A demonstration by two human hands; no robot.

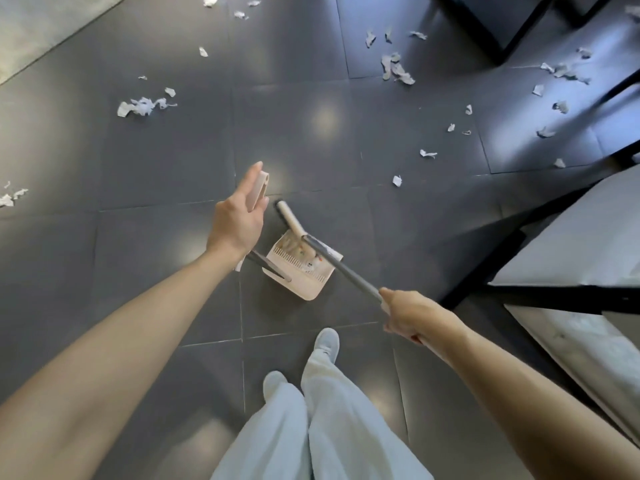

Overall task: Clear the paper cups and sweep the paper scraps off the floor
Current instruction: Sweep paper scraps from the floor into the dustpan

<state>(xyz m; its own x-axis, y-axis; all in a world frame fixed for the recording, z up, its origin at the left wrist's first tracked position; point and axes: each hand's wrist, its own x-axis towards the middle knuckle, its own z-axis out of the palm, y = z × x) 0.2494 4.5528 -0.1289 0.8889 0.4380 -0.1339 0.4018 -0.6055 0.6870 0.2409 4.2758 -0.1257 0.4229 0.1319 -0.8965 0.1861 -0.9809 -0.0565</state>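
I'm gripping the broom [332, 261] in my curled right hand [412, 315] and lightly pinching the dustpan handle [260, 187] between my left hand's [237, 221] near-straight fingers and thumb; few paper scraps [310, 266] are lying in the dustpan [311, 289] mid-floor, most are littering the floor's [173, 161] far and right edges, and no cups are showing.

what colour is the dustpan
The dustpan is pale beige-pink; it shows best in the head view.
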